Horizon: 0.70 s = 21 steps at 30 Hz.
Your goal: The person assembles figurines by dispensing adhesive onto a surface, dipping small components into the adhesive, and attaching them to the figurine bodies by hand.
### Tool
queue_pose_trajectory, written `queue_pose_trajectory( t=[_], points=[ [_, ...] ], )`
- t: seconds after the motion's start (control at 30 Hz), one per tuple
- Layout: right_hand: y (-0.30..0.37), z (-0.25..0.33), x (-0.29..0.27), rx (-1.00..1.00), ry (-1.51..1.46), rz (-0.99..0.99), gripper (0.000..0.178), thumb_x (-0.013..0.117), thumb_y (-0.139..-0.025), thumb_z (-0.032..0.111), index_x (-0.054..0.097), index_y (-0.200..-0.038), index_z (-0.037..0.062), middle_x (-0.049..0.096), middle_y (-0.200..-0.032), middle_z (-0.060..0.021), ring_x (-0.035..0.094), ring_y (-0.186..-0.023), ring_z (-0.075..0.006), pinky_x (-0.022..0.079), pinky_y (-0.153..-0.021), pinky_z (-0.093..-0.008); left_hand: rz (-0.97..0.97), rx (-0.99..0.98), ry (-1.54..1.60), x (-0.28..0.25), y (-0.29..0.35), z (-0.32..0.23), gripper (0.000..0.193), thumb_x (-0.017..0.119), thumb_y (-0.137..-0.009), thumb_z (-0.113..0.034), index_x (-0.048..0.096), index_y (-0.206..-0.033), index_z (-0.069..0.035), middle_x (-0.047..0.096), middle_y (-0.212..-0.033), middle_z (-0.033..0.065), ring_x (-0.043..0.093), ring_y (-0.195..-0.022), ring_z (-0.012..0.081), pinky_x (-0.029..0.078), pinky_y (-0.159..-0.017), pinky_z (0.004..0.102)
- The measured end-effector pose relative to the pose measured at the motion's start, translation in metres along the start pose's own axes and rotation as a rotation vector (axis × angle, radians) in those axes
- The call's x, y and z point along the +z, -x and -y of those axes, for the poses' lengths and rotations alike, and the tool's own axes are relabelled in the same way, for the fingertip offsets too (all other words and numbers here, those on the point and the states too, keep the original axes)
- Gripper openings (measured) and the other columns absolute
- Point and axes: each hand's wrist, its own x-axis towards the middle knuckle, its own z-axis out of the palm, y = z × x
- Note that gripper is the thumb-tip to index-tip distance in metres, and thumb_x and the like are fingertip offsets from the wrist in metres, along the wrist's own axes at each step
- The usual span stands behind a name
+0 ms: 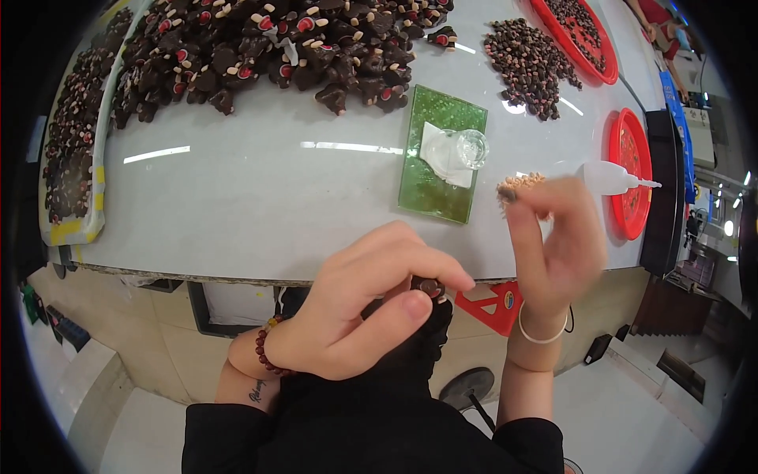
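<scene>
A small dark brown moulded figure piece [430,287] sits between the thumb and curled fingers of my left hand [355,304], just in front of the table's near edge. Most of that piece is hidden by the fingers. My right hand [564,245] is raised over the table, its thumb and forefinger closed on a tiny dark brown piece [508,194]. Just beyond those fingertips lies a little heap of beige bits [527,180]. Left of it, a green glassy plate [430,197] carries a folded white tissue [442,162] and a small clear round dish [472,147].
A large pile of dark brown figures [237,55] with red and beige parts covers the far left. A long tray [91,225] holds more. Small brown pieces [529,71] lie far right, beside red trays [609,67]. A white nozzle bottle [606,178] lies near the right edge.
</scene>
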Motion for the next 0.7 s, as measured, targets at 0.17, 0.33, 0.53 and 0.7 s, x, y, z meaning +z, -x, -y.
queue_pose_trajectory(
  t=[0.17,0.33,0.53,0.7],
  points=[
    [-0.005,-0.012,0.018,0.33,-0.115,0.045,0.006,0.063,-0.074,-0.005,0.059,-0.077,-0.0028,0.057,-0.069,-0.0076,0.054,-0.059,-0.012,0.044,-0.055,-0.0226,-0.045,0.004,0.029,-0.007,0.003,0.0,0.024,0.055,-0.09,-0.018,0.062,-0.1,0.003,0.056,-0.09,0.0093,0.05,-0.077,0.014,0.04,-0.071,0.0248],
    [-0.009,-0.007,0.018,0.261,-0.013,0.093,0.006,0.064,-0.076,-0.004,0.059,-0.077,-0.0026,0.055,-0.069,-0.0042,0.05,-0.061,-0.0101,0.041,-0.057,-0.0212,-0.072,0.001,0.043,-0.009,0.005,0.004,0.025,0.057,-0.089,-0.017,0.06,-0.102,0.003,0.055,-0.09,0.0088,0.049,-0.077,0.0128,0.04,-0.071,0.024],
    [-0.014,-0.006,0.019,0.212,0.038,0.1,0.007,0.064,-0.072,-0.005,0.058,-0.074,-0.0017,0.056,-0.067,-0.0077,0.055,-0.059,-0.0157,0.046,-0.055,-0.0241,-0.099,0.003,0.147,-0.007,0.006,0.006,0.026,0.06,-0.088,-0.017,0.056,-0.104,0.003,0.054,-0.087,0.0076,0.05,-0.077,0.0113,0.041,-0.07,0.0231],
    [-0.016,-0.004,0.016,0.223,0.014,0.146,0.008,0.064,-0.072,-0.005,0.057,-0.073,-0.0016,0.055,-0.067,-0.0076,0.056,-0.059,-0.0158,0.046,-0.054,-0.0244,-0.08,-0.021,0.226,-0.006,0.007,0.008,0.027,0.063,-0.087,-0.019,0.056,-0.101,0.002,0.054,-0.086,0.0075,0.05,-0.074,0.0108,0.043,-0.068,0.0231]
  ],
)
